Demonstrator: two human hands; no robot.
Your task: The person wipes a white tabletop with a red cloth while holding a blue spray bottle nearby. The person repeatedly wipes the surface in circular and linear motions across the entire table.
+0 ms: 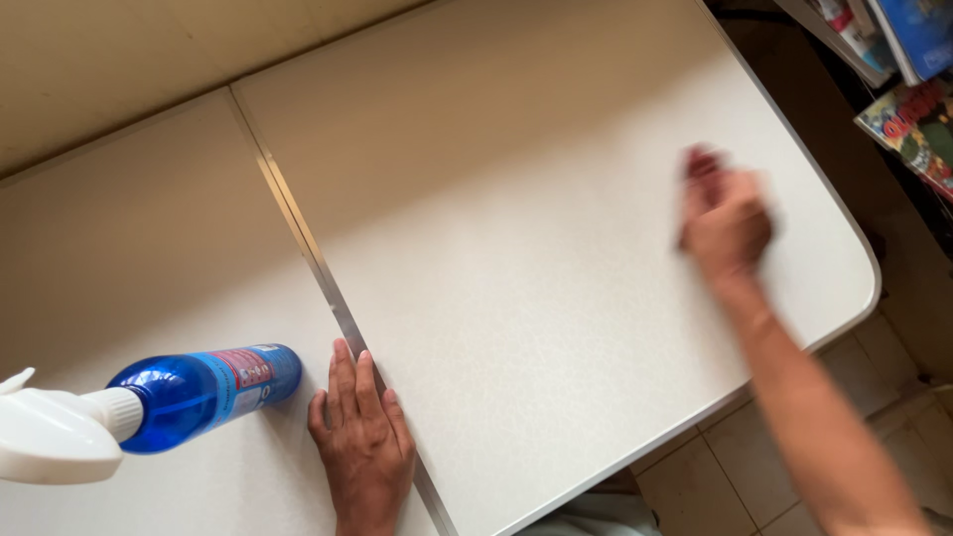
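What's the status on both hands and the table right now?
Left hand flat on the white table, empty, beside the blue spray bottle. Right hand blurred, pressing a dark red cloth to the tabletop. Nothing in the way.

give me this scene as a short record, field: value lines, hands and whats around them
left hand: left hand flat on the table, beside its metal seam
right hand: right hand blurred, on a dark red cloth near the table's right edge
bottle: blue spray bottle lying on its side, left of the left hand
surroundings: magazines at right, tiled floor
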